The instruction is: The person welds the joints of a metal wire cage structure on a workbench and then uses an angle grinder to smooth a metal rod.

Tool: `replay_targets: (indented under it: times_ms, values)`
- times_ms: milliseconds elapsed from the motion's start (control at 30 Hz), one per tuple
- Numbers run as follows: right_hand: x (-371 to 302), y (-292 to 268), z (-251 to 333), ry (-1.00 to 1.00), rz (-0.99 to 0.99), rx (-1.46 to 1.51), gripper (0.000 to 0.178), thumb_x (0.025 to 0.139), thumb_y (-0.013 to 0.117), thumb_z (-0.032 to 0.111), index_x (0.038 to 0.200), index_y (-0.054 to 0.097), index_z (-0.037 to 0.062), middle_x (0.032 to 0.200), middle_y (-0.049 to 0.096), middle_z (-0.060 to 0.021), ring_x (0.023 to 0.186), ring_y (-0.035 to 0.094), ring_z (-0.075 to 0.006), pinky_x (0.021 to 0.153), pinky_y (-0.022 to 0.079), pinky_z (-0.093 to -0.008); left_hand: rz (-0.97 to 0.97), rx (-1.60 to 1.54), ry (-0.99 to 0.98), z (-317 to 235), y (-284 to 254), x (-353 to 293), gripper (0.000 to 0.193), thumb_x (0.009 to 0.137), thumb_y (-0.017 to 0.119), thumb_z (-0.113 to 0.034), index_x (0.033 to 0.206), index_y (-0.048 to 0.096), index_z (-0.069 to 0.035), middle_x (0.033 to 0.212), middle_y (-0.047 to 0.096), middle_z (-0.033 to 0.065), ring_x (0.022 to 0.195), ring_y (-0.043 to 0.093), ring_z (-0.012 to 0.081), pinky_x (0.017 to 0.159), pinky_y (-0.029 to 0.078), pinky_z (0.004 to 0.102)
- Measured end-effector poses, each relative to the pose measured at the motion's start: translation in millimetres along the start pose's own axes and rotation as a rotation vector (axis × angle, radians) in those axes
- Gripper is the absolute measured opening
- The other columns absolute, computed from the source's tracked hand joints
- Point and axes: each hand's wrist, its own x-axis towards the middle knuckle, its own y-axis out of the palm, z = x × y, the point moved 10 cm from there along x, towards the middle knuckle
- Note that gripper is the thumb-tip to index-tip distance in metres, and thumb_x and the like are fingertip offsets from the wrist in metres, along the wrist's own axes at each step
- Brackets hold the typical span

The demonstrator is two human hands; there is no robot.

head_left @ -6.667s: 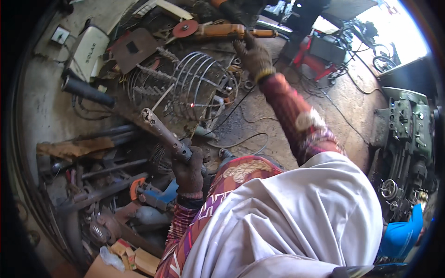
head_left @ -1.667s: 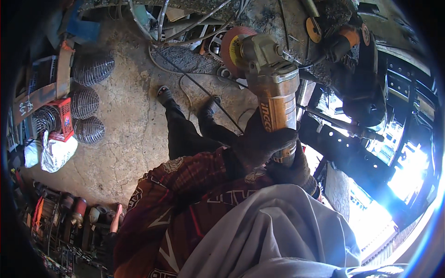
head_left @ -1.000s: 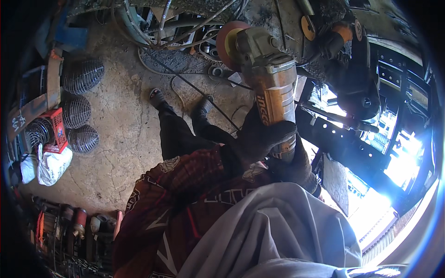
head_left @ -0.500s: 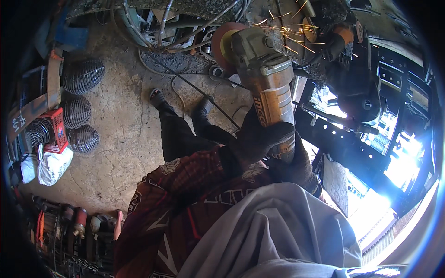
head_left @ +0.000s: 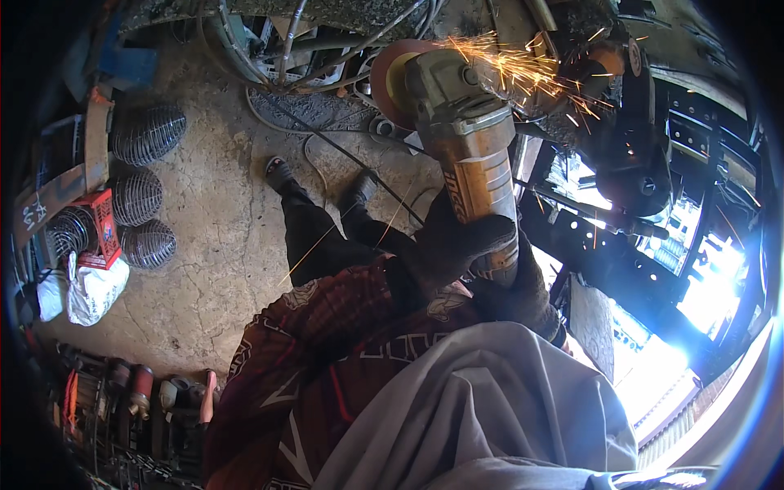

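Note:
An angle grinder [head_left: 478, 147] with an orange and grey body points away from me, its reddish disc [head_left: 392, 86] at the far end on the left. My left hand [head_left: 461, 241], in a dark glove, wraps round the middle of the body. Lower down, my right hand [head_left: 523, 286], also in a dark glove, closes round the rear of the grinder; the body hides part of its fingers. A dense stream of orange sparks [head_left: 523, 65] flies off to the right from the grinder head. Where the disc meets the work is hidden behind the head.
Bent metal rods and hoses [head_left: 282, 77] clutter the far side. Wire cages [head_left: 147, 135], a red crate [head_left: 100, 233] and a white bag [head_left: 96, 290] stand at left. Tools [head_left: 139, 392] crowd the lower left. A perforated dark metal frame [head_left: 604, 245] lies at right beside bright light.
The sparks have grown much denser, and a few streaks now cross near my legs. The grinder has shifted very slightly left, with both hands still round it.

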Motion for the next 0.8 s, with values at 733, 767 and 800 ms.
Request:
replay_targets:
  times_ms: [733,767,800]
  values:
    - [-1,-1,8,0.016,-0.048,-0.009,0.094,0.065,0.094,0.017,0.143,0.044,-0.0012,0.122,0.067,-0.0177,0.112,0.067,-0.0277,0.095,0.054,-0.0395,-0.037,-0.022,0.006,2,-5,2,0.041,0.082,0.079,-0.012,0.117,0.061,-0.002,0.099,0.068,0.006,0.088,0.068,0.0165,0.079,0.058,0.0337]
    - [-1,-2,12,0.011,-0.087,-0.012,0.094,0.064,0.094,0.017,0.142,0.046,-0.0012,0.122,0.067,-0.0178,0.111,0.068,-0.028,0.095,0.054,-0.0396,-0.046,-0.015,0.007,2,-5,2,0.041,0.082,0.079,-0.012,0.117,0.061,-0.002,0.099,0.068,0.0061,0.088,0.068,0.0166,0.079,0.058,0.0339]
    - [0,-2,12,0.006,-0.079,-0.004,0.093,0.063,0.094,0.017,0.141,0.047,-0.0011,0.121,0.067,-0.0177,0.11,0.068,-0.0277,0.095,0.054,-0.0392,-0.054,-0.019,-0.002,2,-5,1,0.041,0.082,0.079,-0.012,0.117,0.061,-0.002,0.099,0.069,0.0061,0.088,0.069,0.0167,0.079,0.058,0.0339]
